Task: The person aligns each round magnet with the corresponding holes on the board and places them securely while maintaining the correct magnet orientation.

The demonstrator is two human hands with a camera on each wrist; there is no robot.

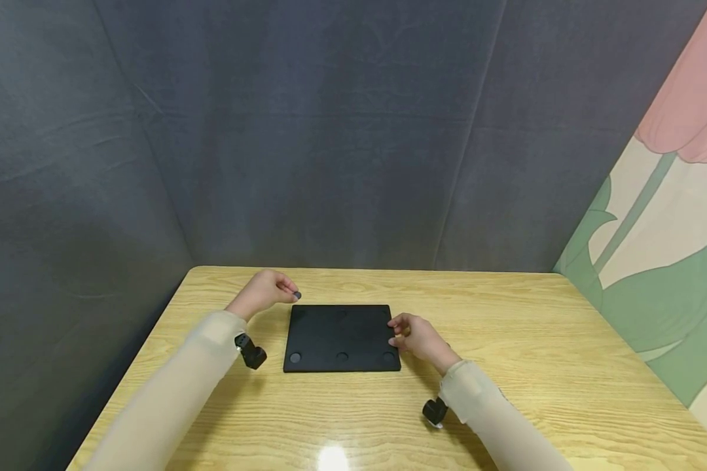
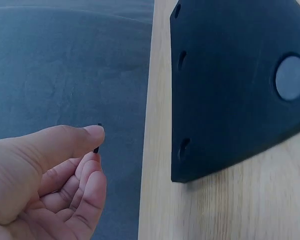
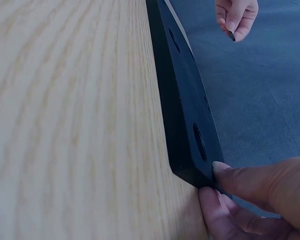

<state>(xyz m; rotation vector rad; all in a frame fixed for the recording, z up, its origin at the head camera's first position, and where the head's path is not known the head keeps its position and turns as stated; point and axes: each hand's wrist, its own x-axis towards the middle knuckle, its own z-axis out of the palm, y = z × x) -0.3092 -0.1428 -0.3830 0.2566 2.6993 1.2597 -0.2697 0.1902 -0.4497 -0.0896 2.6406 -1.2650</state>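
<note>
A flat black board (image 1: 340, 337) with round recesses lies on the table. One lighter grey disc (image 2: 291, 78) fills the recess at the board's front left corner. Past the far left corner, my left hand (image 1: 266, 290) pinches a small thin dark disc (image 1: 297, 296) between thumb and fingertips. It appears nearly edge-on in the left wrist view, partly covered by the thumb. My right hand (image 1: 418, 337) grips the board's right edge, its thumb (image 3: 239, 180) on the upper face and fingers against the side.
Under the board is a light wood-grain table (image 1: 536, 353). Dark grey-blue fabric (image 1: 330, 144) hangs behind its far edge and on the left. A wall with a painted pink flower (image 1: 692, 124) rises on the right. Each wrist wears a small black camera (image 1: 252, 353).
</note>
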